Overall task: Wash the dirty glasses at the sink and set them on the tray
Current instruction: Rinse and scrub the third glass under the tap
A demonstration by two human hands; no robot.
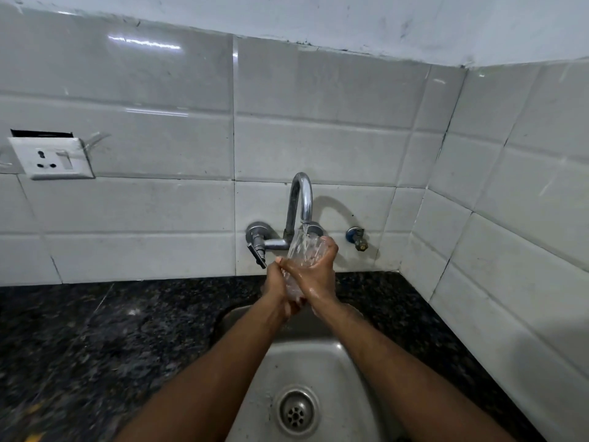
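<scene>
One camera sits on the person's head. It looks forward and down, close above the sink [318,355], facing the tap [301,199] on the wall.

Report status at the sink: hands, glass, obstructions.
Both gripping: left hand and right hand on the glass. Glass under the faucet, water running in, over the sink. No tray in view. Nothing in the way.

Glossy white tiles [159,202] covered the back wall and the right side wall [526,186], which met in a corner. Painted plaster [350,17] ran above. A white socket plate [51,157] sat at the left, over a dark speckled stone table [79,346]. Light glinted on the upper tiles.
</scene>
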